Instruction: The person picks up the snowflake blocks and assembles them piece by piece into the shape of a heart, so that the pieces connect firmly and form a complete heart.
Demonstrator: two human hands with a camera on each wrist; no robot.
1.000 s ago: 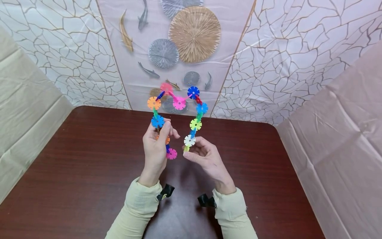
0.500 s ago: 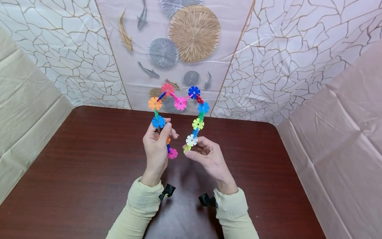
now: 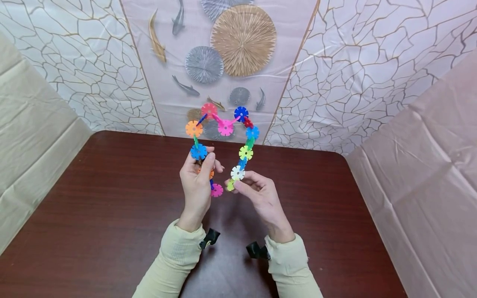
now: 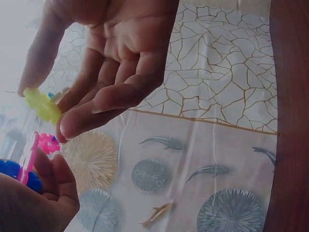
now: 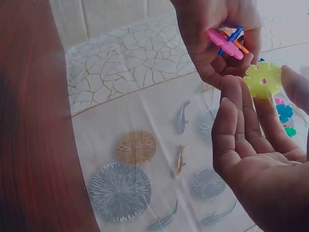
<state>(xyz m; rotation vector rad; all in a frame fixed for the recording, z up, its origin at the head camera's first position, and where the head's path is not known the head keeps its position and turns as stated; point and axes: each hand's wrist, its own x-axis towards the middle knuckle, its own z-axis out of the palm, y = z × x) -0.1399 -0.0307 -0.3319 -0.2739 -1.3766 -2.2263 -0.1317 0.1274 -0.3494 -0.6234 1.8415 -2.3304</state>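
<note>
A chain of notched plastic snowflake discs in many colours, with a pink disc (image 3: 225, 127) at its far bend, is held up in an arch above the table. My left hand (image 3: 196, 188) grips its left side, thumb by a blue disc (image 3: 198, 152); an orange disc (image 3: 206, 173) is partly hidden behind the thumb. Below hangs a pink end disc (image 3: 217, 190). Between thumb and fingertips, my right hand (image 3: 263, 200) pinches the yellow end disc (image 5: 263, 80), just under a white disc (image 3: 237, 173). A small gap separates the two end discs in the head view.
Beneath both hands lies a dark reddish-brown table (image 3: 104, 215). A patterned cloth backdrop (image 3: 372, 74) rises behind its far edge, with plain beige cloth (image 3: 421, 165) along the right and left sides. Black wrist mounts (image 3: 210, 238) sit at both cuffs.
The yellow end disc has moved slightly left and the pink end disc slightly right, so the chain's ends are closer. The right thumb has shifted on the yellow disc. Both hands keep their hold.
</note>
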